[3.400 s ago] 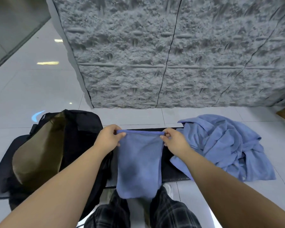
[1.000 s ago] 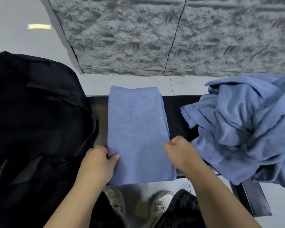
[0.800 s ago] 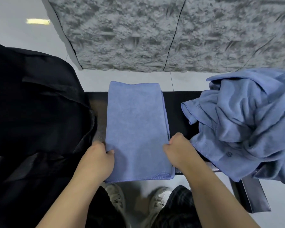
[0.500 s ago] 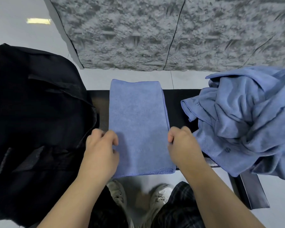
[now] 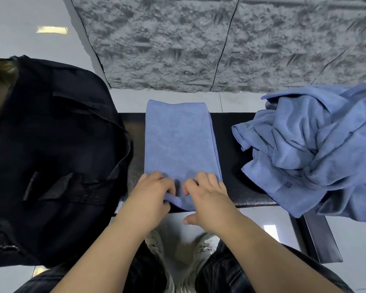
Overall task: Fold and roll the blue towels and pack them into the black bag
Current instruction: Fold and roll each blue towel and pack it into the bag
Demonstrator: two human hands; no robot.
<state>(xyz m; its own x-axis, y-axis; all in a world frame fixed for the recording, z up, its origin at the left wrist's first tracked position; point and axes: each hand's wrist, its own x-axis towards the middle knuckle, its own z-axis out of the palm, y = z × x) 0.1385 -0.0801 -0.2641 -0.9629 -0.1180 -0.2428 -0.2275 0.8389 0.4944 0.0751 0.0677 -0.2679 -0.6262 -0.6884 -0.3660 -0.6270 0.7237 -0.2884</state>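
A folded blue towel (image 5: 179, 140) lies lengthwise across the black bench (image 5: 230, 132), its far end hanging past the bench's back edge. My left hand (image 5: 154, 192) and my right hand (image 5: 205, 193) sit side by side on its near end, fingers curled over the edge, which is turned up into a small roll. The black bag (image 5: 51, 149) stands at the left, touching the bench. A heap of crumpled blue towels (image 5: 317, 144) lies on the bench's right end.
A rough grey stone wall (image 5: 199, 43) rises just behind the bench. Glossy white floor tiles surround it. My shoes (image 5: 156, 244) and dark trouser legs are below the bench's near edge.
The towel, held up in the air at first, now lies flat on the bench. Both hands moved from its side edges inward to the near end and curled that edge up.
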